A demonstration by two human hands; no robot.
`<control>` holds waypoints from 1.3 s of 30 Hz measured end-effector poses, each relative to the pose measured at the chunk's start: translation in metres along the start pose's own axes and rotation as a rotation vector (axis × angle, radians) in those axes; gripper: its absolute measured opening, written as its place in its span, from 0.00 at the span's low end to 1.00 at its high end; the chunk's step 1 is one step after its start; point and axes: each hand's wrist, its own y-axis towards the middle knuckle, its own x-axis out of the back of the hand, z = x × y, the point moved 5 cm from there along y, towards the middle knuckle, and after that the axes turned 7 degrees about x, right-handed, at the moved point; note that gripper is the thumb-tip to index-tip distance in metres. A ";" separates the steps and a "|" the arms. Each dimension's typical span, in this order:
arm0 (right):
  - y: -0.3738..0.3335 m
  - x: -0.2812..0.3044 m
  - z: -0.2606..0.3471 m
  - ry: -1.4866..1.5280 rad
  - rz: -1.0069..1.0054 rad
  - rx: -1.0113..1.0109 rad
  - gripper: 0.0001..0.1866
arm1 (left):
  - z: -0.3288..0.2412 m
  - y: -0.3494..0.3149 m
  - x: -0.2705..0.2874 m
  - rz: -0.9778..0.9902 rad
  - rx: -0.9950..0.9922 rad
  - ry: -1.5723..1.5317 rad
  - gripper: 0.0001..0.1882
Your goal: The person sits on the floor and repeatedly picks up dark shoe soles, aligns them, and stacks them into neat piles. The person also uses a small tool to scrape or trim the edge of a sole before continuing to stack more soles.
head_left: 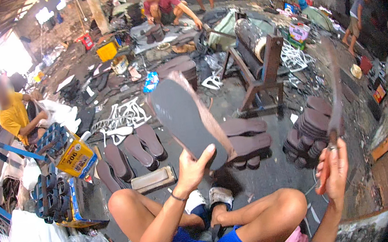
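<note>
**Sole Held by One End, Long Blade Raised Alongside**

I hold a dark sole [184, 117] in front of me with my left hand [192, 172]. Grip: thumb pressed on the flat face near the lower end; the other fingers pass behind, and I cannot tell how they bear. A pinkish-brown margin [210, 123] runs down the sole's right side, uneven in outline; whether it is joined throughout cannot be confirmed.

My right hand [337, 175] has its fingers wrapped round the orange handle [324, 177] of a long knife [337, 107]. The blade points away from me, well apart from the sole. It is blurred; its edge cannot be assessed.

Both items are held above the floor [265, 180]. Flat soles [248, 144] lie just beyond, and a heaped stack [308, 128] sits near the knife.

Hazards, in my judgement:

First, the thumb lies close to the margin; a stroke carried too low could reach it.

Second, only one end is supported, so pressure at the far end could twist the sole and send a cut into the dark face.

Third, a loosened handle could drop the blade toward my bare right knee [288, 204].

Fourth, a wide swing could topple the stack.
</note>
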 end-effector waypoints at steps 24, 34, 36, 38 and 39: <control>-0.144 -0.142 -0.061 -0.225 0.687 0.271 0.17 | 0.003 -0.065 0.057 -0.496 0.145 -0.695 0.17; -0.143 -0.150 -0.035 -0.262 0.681 0.432 0.16 | 0.006 -0.102 0.055 -0.417 0.209 -0.669 0.21; -0.138 -0.156 -0.025 -0.244 0.723 0.398 0.15 | 0.007 -0.110 0.058 -0.392 0.200 -0.634 0.21; -0.133 -0.159 -0.015 -0.221 0.783 0.352 0.15 | 0.009 -0.119 0.060 -0.397 0.187 -0.580 0.21; -0.132 -0.160 -0.013 -0.213 0.818 0.278 0.14 | 0.014 -0.123 0.062 -0.404 0.198 -0.570 0.21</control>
